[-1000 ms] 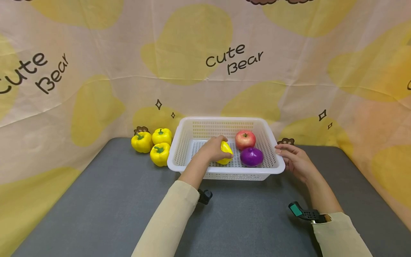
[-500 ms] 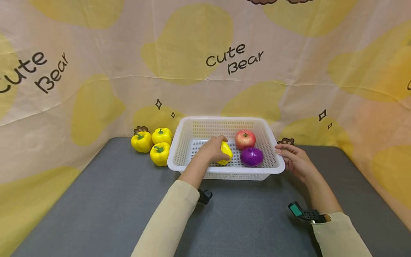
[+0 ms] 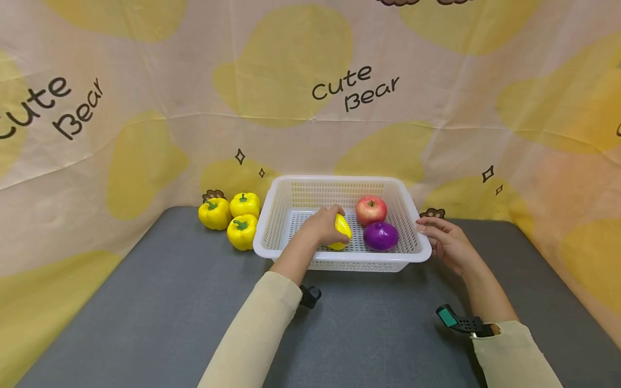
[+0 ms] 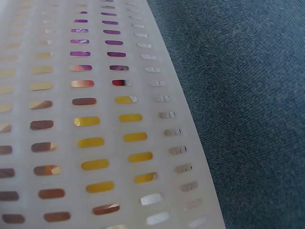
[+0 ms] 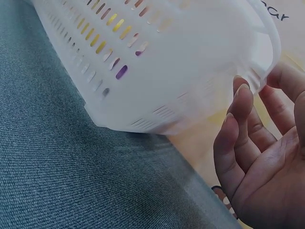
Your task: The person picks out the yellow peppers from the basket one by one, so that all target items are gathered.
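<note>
A white slatted plastic basket (image 3: 291, 253) stands on the grey table. Inside it, my left hand (image 3: 322, 226) grips a yellow bell pepper (image 3: 343, 227), mostly covered by the fingers. Through the slots in the left wrist view, parts of the yellow pepper (image 4: 91, 142) show. A red apple (image 3: 371, 210) and a purple onion (image 3: 380, 236) lie together in the basket's right part. At the right end, my right hand (image 3: 448, 243) holds the rim, fingertips around its edge. The right wrist view shows that hand (image 5: 267, 148) with bent fingers at the basket's corner (image 5: 257, 57).
Three yellow bell peppers (image 3: 241, 232) sit close together just left of the basket. A patterned cloth (image 3: 301, 145) hangs behind the grey table (image 3: 368, 328). Both wrists wear dark straps (image 3: 466, 323).
Hardly anything moves. The left thumb shifts slightly inward along the yellow bell pepper, while the right hand and the basket stay in place.
</note>
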Demonstrator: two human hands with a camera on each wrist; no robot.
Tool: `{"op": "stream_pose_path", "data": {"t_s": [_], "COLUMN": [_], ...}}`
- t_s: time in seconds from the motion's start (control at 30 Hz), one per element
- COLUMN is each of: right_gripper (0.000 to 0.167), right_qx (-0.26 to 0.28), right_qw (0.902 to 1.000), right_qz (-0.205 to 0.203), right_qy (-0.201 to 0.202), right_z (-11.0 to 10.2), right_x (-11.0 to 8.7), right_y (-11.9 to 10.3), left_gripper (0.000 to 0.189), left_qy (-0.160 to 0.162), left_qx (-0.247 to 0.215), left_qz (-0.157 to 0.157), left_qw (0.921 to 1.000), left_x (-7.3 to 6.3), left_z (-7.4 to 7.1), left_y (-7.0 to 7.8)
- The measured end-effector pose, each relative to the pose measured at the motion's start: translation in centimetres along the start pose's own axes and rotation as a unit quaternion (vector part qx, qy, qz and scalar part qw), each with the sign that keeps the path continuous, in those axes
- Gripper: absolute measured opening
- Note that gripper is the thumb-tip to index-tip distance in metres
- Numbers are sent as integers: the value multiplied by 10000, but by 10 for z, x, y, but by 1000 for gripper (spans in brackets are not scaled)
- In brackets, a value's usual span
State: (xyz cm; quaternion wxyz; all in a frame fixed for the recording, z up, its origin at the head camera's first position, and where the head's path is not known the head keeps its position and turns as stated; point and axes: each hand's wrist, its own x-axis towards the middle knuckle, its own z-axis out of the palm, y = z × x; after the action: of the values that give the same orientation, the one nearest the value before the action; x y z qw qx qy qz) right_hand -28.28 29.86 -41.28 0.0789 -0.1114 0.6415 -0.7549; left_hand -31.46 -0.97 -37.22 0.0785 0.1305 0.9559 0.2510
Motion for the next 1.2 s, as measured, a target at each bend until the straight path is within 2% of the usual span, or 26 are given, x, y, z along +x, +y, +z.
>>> {"op": "stream_pose_path", "data": {"t_s": [0.2,0.5,0.63,1.2], "right_gripper": [25,23,22,19], "right_qx": [16,-52,-115,-292], "right_qw": [10000,10000,9999,9995], "right_qz": [0,7,17,58], "right_qy": [14,31,59,134], "right_z": [0,-2,-2,-1], "right_x": [0,0,0,0], "right_y": [0,1,1,0], "left_gripper": [63,66,66,70], "left_qy": [250,487,606,905], "left_qx": [-238,-366,-428,-605], "left_qz": [109,73,151,342], "left_qw": [9993,9981,9971,9935], "left_x": [2,3,4,3], "left_z": [-1,-1,-1,-5], "left_y": [-1,1,0,2]}}
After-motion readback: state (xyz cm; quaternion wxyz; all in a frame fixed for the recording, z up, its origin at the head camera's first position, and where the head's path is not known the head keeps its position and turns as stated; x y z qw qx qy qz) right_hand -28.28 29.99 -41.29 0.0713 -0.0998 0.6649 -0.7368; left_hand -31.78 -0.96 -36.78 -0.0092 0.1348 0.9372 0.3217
